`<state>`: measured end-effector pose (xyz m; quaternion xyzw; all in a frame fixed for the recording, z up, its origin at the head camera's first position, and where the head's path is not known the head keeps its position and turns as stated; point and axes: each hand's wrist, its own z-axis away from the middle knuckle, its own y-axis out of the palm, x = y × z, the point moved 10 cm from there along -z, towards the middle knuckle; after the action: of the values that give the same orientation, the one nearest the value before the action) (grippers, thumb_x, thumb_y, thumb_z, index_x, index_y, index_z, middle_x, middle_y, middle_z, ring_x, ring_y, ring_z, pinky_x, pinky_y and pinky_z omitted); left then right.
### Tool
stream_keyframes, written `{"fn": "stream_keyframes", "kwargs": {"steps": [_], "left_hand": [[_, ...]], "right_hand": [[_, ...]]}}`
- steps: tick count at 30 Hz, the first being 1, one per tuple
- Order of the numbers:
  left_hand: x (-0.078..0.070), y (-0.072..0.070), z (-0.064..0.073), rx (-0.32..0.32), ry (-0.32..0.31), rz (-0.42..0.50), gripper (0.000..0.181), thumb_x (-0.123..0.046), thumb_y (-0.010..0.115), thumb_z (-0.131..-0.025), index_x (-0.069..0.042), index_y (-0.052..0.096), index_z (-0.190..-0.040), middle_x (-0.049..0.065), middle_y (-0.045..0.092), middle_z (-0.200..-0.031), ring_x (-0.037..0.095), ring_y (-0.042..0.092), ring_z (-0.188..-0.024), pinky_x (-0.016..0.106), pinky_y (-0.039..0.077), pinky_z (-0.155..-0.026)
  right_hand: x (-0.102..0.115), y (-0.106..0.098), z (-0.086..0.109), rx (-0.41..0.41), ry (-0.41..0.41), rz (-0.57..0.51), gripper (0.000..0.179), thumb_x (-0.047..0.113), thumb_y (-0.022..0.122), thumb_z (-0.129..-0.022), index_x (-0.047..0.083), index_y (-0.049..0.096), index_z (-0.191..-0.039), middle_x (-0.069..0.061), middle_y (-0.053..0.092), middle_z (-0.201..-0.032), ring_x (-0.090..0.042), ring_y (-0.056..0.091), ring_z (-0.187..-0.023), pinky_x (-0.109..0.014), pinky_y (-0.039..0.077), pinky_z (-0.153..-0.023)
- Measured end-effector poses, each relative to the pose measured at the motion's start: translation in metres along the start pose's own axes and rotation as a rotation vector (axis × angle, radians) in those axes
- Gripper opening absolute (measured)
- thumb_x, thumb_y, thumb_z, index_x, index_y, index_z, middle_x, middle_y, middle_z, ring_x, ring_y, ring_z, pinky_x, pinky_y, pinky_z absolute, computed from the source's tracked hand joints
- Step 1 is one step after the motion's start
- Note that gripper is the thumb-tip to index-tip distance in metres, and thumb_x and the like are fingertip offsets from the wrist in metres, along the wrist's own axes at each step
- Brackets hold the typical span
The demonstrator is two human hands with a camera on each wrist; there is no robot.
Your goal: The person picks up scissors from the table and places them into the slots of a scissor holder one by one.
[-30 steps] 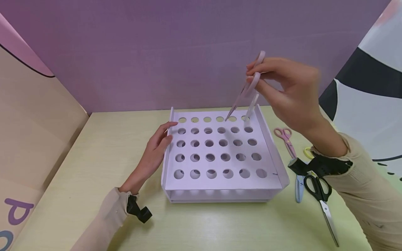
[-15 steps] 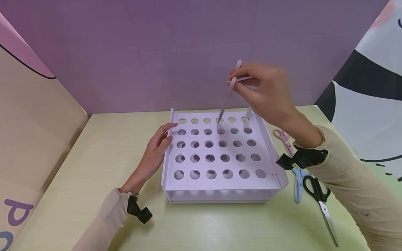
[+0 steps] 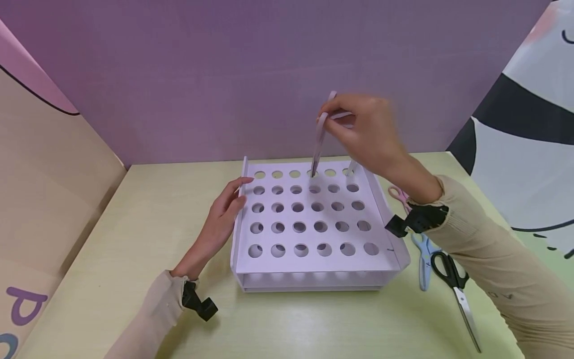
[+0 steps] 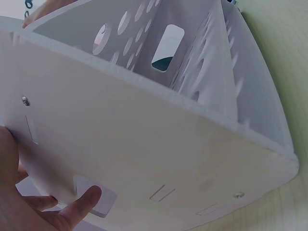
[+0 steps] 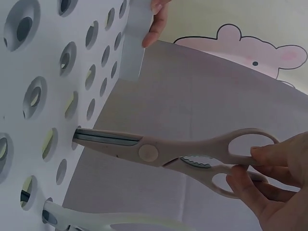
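A white rack [image 3: 287, 265] with rows of round holes stands on the table. My right hand [image 3: 367, 129] holds a pair of pale lilac scissors [image 3: 318, 142] by the handle loops, points down. In the right wrist view, the blades of these scissors [image 5: 148, 153] enter a hole in the rack's back row. A second pair of pale scissors [image 5: 62, 216] stands in the back row's right end hole, partly behind my hand in the head view. At the rack's left side panel [image 4: 120, 134], my left hand [image 3: 219, 219] grips, index finger over the edge and thumb on the outer face.
Right of the rack lie black-handled scissors [image 3: 458, 289], blue scissors [image 3: 423, 264] and pink scissors [image 3: 399, 196], the pink ones partly under my right arm. A purple backdrop [image 3: 224, 89] rises right behind the rack. Bare table [image 3: 287, 329] stretches in front.
My right hand has moved left and slightly down with the lilac scissors, whose blades have gone into a back-row hole. My left hand has stayed on the rack.
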<state>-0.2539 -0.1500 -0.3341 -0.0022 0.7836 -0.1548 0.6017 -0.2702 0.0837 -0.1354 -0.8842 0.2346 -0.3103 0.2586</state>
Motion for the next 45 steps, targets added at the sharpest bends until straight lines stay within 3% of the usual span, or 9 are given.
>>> {"fn": "stream_keyframes", "kwargs": {"steps": [6,12,20,28,36,45], "left_hand": [[-0.001,-0.001,0.000,0.003,0.001,-0.003,0.039,-0.018,0.040,-0.106,-0.020,0.047,-0.144,0.006,0.045,-0.146,0.026,0.056,-0.118,0.038,0.053,-0.093],[-0.002,-0.001,0.001,0.002,0.011,0.003,0.039,-0.018,0.040,-0.106,-0.021,0.047,-0.144,0.005,0.043,-0.148,0.027,0.055,-0.120,0.039,0.053,-0.094],[-0.002,0.000,0.001,0.006,0.008,0.007,0.039,-0.018,0.040,-0.106,-0.022,0.047,-0.144,0.005,0.044,-0.147,0.027,0.055,-0.119,0.038,0.054,-0.092],[-0.002,-0.003,0.002,-0.002,0.005,0.005,0.038,-0.018,0.040,-0.106,-0.022,0.048,-0.143,0.005,0.044,-0.147,0.027,0.056,-0.117,0.041,0.054,-0.092],[-0.001,-0.006,0.002,-0.007,0.010,0.004,0.038,-0.017,0.040,-0.106,-0.019,0.048,-0.143,0.006,0.045,-0.146,0.027,0.056,-0.117,0.034,0.055,-0.090],[-0.003,-0.006,0.001,-0.003,0.015,0.000,0.038,-0.017,0.040,-0.106,-0.019,0.048,-0.143,0.006,0.045,-0.146,0.027,0.056,-0.118,0.035,0.054,-0.091]], "right_hand": [[-0.009,0.012,-0.003,0.067,0.035,0.002,0.011,0.000,0.065,-0.092,-0.003,0.074,-0.098,-0.013,0.073,-0.096,-0.022,0.073,-0.089,-0.030,0.057,-0.082],[-0.018,0.028,-0.006,0.189,0.112,0.021,0.012,-0.001,0.063,-0.092,-0.002,0.074,-0.098,-0.015,0.072,-0.097,-0.026,0.072,-0.093,-0.036,0.057,-0.085],[-0.030,0.038,-0.004,0.254,0.175,0.061,0.011,-0.004,0.063,-0.089,-0.002,0.073,-0.093,-0.015,0.073,-0.095,-0.027,0.073,-0.091,-0.038,0.057,-0.083],[-0.028,0.048,-0.005,0.290,0.130,0.094,0.015,-0.007,0.060,-0.088,-0.004,0.074,-0.091,-0.016,0.073,-0.091,-0.028,0.072,-0.087,-0.039,0.058,-0.080],[-0.027,0.057,-0.010,0.337,0.153,0.138,0.021,-0.008,0.056,-0.087,-0.003,0.075,-0.091,-0.016,0.073,-0.092,-0.028,0.070,-0.089,-0.040,0.056,-0.082],[-0.031,0.059,-0.010,0.322,0.161,0.117,0.021,-0.009,0.055,-0.087,-0.005,0.074,-0.092,-0.018,0.072,-0.095,-0.030,0.070,-0.090,-0.040,0.057,-0.082]]}}
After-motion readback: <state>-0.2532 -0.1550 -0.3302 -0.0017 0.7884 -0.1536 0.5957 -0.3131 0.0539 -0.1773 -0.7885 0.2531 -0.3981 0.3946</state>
